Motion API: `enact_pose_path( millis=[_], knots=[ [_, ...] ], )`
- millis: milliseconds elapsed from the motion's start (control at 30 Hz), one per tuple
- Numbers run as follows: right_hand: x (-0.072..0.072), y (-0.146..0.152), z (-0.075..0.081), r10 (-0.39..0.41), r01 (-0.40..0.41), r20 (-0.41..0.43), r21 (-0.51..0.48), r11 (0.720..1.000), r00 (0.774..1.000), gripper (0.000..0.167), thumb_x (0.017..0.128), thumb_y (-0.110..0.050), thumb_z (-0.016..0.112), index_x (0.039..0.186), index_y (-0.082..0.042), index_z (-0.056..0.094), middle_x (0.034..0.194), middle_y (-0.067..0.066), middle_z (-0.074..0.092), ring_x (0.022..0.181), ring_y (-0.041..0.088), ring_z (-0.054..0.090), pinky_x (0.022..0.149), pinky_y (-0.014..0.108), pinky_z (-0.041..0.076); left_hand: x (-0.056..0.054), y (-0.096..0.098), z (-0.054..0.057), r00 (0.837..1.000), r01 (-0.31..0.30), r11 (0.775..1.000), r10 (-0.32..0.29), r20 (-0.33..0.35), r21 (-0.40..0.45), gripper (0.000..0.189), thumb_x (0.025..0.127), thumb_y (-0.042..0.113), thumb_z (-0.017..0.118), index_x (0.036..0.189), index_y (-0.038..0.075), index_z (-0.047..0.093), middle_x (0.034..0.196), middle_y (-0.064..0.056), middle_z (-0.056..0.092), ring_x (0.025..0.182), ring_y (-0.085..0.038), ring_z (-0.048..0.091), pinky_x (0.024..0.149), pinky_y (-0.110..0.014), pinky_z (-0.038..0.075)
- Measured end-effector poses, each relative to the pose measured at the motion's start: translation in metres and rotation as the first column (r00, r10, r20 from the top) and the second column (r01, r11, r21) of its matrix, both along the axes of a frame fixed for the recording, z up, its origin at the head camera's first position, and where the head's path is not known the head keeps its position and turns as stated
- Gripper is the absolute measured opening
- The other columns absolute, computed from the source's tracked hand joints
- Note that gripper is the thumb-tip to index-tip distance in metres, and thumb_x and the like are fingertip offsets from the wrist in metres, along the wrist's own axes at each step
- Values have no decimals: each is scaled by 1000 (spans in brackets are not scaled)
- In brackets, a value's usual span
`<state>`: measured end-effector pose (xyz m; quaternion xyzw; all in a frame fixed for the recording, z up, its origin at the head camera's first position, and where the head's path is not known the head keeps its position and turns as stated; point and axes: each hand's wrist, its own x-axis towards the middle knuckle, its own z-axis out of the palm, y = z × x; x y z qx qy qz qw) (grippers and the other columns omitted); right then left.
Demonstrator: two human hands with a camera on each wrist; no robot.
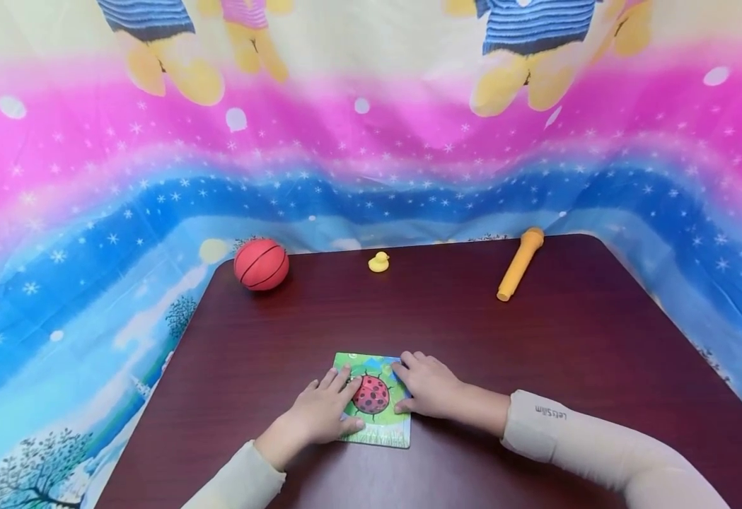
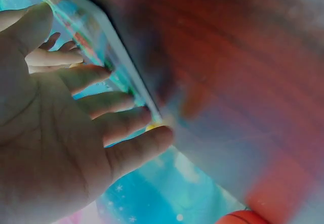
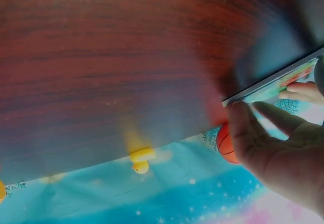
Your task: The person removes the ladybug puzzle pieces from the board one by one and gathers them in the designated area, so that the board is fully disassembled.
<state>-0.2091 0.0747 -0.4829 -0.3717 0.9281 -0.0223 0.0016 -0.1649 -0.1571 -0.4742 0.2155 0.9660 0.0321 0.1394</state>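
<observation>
A square picture board (image 1: 386,433) with a red ladybug (image 1: 372,396) on a green background lies flat on the dark table near its front. Spread over the board's left side is my left hand (image 1: 325,408), its fingers extended and the thumb near the lower edge. My right hand (image 1: 433,386) touches the right edge and upper right corner with loosely bent fingers. In the left wrist view the left fingertips (image 2: 163,135) reach along the board's edge (image 2: 121,47). The right wrist view has the right hand (image 3: 283,150) against the board's corner, its thumb apart from the fingers.
Along the back of the dark red table (image 1: 447,318) stand a red ball with black lines (image 1: 261,264) at left, a small yellow duck (image 1: 379,262) in the middle and an orange toy microphone (image 1: 520,266) at right. A printed cloth (image 1: 358,162) hangs around the table.
</observation>
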Motion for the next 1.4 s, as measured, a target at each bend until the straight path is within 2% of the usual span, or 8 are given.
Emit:
enact_pose_path(
  millis=[133,367,567,767,900,1100,1400],
  knots=[
    [1,1,2,-70,70,21,-19,997,997,82,70,-61,72,120,2,60,101,9,50,88,23,51,73,38,49,0,-2,0,1000,-10,1000,9,-22,-4,77,86,58,55,146,16,35,154,-13,23,140,-37,24,105,-58,31],
    [-1,5,3,-69,68,9,19,997,998,77,74,-62,67,122,-1,60,100,7,49,87,21,49,71,35,45,-4,-3,5,1000,-12,1000,12,-9,-14,77,85,56,59,146,15,35,154,-14,25,138,-37,26,104,-58,31],
    [-5,7,-4,-52,53,-15,3,999,999,76,77,-60,65,124,-1,59,106,8,50,89,20,49,70,33,43,-8,-5,1,998,-54,998,52,47,29,79,86,53,59,149,15,29,156,-13,16,141,-36,20,105,-59,30],
    [-3,7,-11,-82,84,34,-59,995,996,78,74,-59,69,123,2,59,104,7,51,90,21,51,75,36,47,-6,-4,-2,993,-73,996,69,91,47,81,85,53,59,149,16,28,157,-12,13,142,-36,18,105,-60,28],
    [-1,8,-8,-95,98,37,-82,992,995,79,71,-58,73,120,2,60,101,7,52,89,21,51,76,37,48,-3,-1,2,996,-59,998,57,72,26,81,84,54,60,148,15,30,156,-14,16,140,-37,21,104,-61,29],
    [-4,11,-8,-68,68,10,-56,996,998,81,71,-63,70,119,1,62,103,7,54,87,19,52,73,34,48,-6,2,0,1000,-22,999,22,16,-30,82,80,57,61,146,14,36,154,-16,23,137,-39,29,102,-59,33],
    [-3,8,-5,-69,70,16,-48,996,997,79,69,-61,72,117,2,63,102,8,54,86,19,52,73,34,48,-5,-1,-5,999,-34,999,34,2,-5,81,82,58,59,147,15,35,155,-15,21,138,-38,26,103,-59,32]
  ],
)
